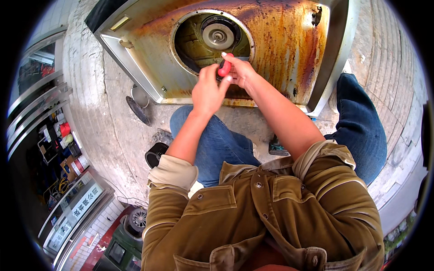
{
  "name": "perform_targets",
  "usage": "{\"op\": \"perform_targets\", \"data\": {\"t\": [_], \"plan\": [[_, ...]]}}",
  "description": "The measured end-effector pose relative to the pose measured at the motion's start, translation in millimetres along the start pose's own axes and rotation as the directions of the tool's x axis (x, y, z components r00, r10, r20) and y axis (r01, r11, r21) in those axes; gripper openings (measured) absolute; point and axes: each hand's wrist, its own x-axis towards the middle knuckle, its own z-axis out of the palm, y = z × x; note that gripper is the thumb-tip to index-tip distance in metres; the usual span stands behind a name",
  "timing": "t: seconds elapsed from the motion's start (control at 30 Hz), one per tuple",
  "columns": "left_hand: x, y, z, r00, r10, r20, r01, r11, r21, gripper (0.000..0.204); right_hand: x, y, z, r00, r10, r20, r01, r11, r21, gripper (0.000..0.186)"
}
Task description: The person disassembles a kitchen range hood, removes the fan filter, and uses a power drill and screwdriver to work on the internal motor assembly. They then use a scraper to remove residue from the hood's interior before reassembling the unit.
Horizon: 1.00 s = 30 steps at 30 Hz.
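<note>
Red and black, one tool handle (224,67) was gripped in the curled right hand (244,74); the left hand (208,90) was half closed against it, its hold unclear. Beyond both hands stood one stained range hood (291,49) with one motor (218,37); far left, one signboard (76,217) bore dark characters.

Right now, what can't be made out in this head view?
Red tool: head view; left hand and right hand cover part, so its type is unclear.
Range-hood housing: head view; cut off by the top edge.
Round opening: head view; hands hide part of its near rim.
Black-and-teal object: head view; right forearm covers part.
</note>
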Motion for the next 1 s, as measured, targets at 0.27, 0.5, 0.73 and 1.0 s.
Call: {"op": "perform_targets", "data": {"t": [0.27, 0.5, 0.73, 1.0], "plan": [[19.1, -9.5, 13.1, 0.981, -0.193, 0.007, 0.192, 0.972, -0.138, 0.030, -7.1, 0.5, 9.3, 0.997, 0.014, 0.075, -0.016, 1.000, 0.019, 0.044], [9.1, -11.5, 6.2, 0.647, -0.435, 0.626, 0.750, 0.216, -0.625, 0.051, 0.9, 4.8, 1.9, 0.994, -0.037, 0.099, 0.036, 0.999, 0.013, 0.027], [1.9, 4.8, 0.5, 0.965, 0.260, 0.034, -0.262, 0.950, 0.171, 0.035, 5.0, 3.6, -2.1, 1.000, -0.013, -0.020, 0.011, 0.996, -0.086, 0.038], [16.1, -32.8, 11.8, 0.681, -0.417, 0.602, 0.729, 0.458, -0.508, 0.059, -3.5, 8.5, 6.6, 0.992, -0.044, 0.116, 0.052, 0.997, -0.060, 0.038]]}}
